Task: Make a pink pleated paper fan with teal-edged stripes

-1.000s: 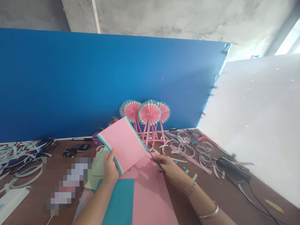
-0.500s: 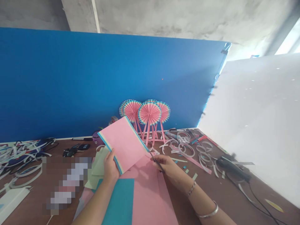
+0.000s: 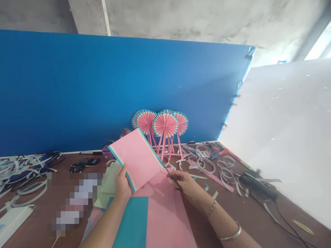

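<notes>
My left hand [image 3: 122, 183] grips the lower corner of a stack of paper sheets [image 3: 136, 156], pink on top with blue and pale layers showing at the edges, held tilted above the table. My right hand [image 3: 184, 182] is closed on a thin dark tool, probably scissors [image 3: 172, 177], whose tip meets the stack's right edge. Flat pink [image 3: 165, 213] and teal sheets [image 3: 133, 222] lie under both forearms on the brown table [image 3: 232, 210].
Three pink pleated paper fans on sticks [image 3: 161, 129] lean against the blue board [image 3: 103, 93]. Curled paper strips [image 3: 207, 162] litter the right and far left. A black glue gun with cord [image 3: 256, 186] lies right, near the white board [image 3: 284, 131]. Dark small items [image 3: 84, 163] sit left.
</notes>
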Demonstrator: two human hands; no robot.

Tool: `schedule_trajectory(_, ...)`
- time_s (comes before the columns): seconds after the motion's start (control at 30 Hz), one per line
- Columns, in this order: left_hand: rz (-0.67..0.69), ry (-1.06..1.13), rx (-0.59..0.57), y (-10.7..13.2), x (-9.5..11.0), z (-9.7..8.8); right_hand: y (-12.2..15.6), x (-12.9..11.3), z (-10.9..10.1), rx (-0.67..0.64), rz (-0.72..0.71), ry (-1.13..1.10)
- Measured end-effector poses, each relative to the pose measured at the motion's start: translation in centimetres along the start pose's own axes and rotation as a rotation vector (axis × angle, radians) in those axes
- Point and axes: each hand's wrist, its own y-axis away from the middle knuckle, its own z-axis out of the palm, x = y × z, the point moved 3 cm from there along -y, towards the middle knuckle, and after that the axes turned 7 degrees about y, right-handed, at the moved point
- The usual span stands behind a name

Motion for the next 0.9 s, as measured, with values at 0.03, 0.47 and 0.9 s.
schedule_trajectory(0.03,-0.003,0.0,0.0,0.0,0.0,0.0,-0.1,0.2,0.0,0.004,0.0,0.008)
schedule_trajectory(0.47,0.014,-0.014,0.032,-0.3,-0.2,-0.3,-0.4,0.8,-0.3,0.068,0.007,-0.002)
schedule_trajectory(0.9,-0.242,-0.181,-0.192,-1.3,1.2,-0.6,0.8,1.1,-4.0,-0.389,0.103,0.055)
